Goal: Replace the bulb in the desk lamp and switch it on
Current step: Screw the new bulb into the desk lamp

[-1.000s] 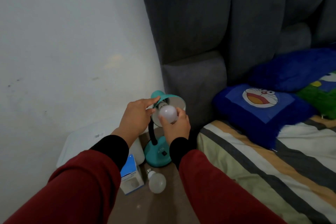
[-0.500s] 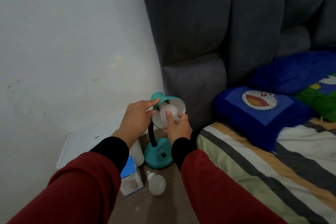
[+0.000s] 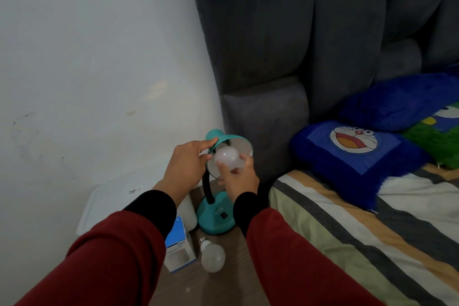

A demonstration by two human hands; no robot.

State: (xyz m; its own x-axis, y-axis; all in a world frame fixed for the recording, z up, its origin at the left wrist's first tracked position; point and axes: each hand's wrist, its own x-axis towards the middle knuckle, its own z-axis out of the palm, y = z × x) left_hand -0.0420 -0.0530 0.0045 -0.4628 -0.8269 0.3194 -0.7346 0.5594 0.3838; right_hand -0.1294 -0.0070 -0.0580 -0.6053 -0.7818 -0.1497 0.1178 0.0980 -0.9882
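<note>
A teal desk lamp (image 3: 215, 218) with a black flexible neck stands on the brown bedside surface. Its shade (image 3: 231, 138) tilts toward me. My left hand (image 3: 186, 165) steadies the shade at its left rim, thumb and forefinger on it. My right hand (image 3: 237, 176) grips a white bulb (image 3: 226, 156) at the mouth of the shade; the bulb's base is hidden, so I cannot tell whether it sits in the socket. A second white bulb (image 3: 212, 257) lies on its side in front of the lamp's base, beside a blue and white bulb box (image 3: 179, 247).
A white lidded bin (image 3: 109, 204) stands left of the lamp against the white wall. A dark grey padded headboard (image 3: 273, 57) rises behind. The bed with a striped sheet (image 3: 360, 231) and blue cartoon pillows (image 3: 355, 154) lies right.
The bulb went deep into the shade half a second ago, my fingers turned around it; now it stands further out at the shade's mouth, with my right hand lower. The left hand stays on the shade.
</note>
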